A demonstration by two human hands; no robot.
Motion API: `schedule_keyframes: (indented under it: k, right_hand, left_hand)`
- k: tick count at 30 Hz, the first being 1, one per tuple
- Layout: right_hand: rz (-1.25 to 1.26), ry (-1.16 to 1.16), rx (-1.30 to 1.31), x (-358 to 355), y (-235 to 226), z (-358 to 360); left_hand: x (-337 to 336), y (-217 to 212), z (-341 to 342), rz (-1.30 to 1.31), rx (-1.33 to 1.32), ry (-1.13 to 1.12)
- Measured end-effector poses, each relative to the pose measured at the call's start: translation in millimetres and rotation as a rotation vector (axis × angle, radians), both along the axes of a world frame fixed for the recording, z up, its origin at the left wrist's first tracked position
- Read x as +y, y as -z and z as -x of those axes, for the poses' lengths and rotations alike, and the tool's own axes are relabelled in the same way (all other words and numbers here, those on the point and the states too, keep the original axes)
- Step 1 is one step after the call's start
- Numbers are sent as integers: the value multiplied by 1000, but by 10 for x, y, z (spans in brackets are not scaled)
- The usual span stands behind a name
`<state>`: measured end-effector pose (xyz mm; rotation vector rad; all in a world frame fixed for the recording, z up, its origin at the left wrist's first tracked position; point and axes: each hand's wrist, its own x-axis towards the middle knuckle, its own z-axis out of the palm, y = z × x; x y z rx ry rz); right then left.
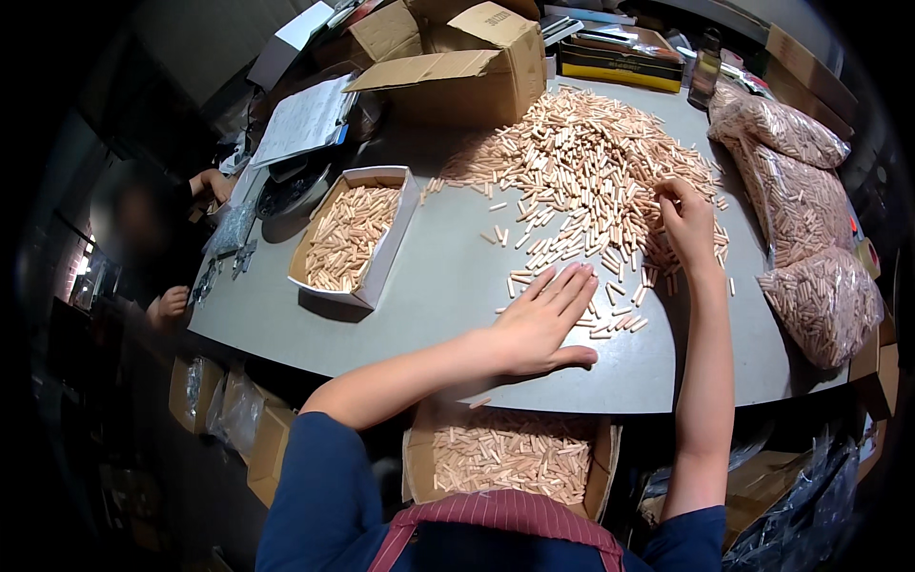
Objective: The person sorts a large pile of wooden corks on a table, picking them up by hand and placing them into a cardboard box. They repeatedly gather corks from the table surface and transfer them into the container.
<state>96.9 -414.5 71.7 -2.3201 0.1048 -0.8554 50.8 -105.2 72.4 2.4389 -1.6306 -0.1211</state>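
On the grey tabletop, the left hand splays beside tan cylindrical pegs; the right hand curls, pinch unclear.

A workshop: loose wooden dowel pins heap in bulk across the grey bench, clear plastic bags packed with more line its right edge, and a pin-filled carton stands below its near edge. A striped apron is worn, and a co-worker is by the left edge.
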Motion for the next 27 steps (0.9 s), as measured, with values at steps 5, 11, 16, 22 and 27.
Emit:
schedule_keyframes:
  k: [5,11,16,22,27]
  right_hand:
    - [47,-24,0,14,71,-29]
    - [104,-14,-29,47,73,-32]
    - [125,-27,-12,64,30,-3]
    - [118,-13,-63,-39,-13,24]
    - [152,-31,-69,3,-77,51]
  left_hand:
    - [343,147,23,51,-64,-52]
    - [281,81,-150,235,-173,-2]
    - [-358,-18,-459,506,-173,145]
    - [-713,77,-590,507,-227,176]
    - [-359,1,-501,468,20,57]
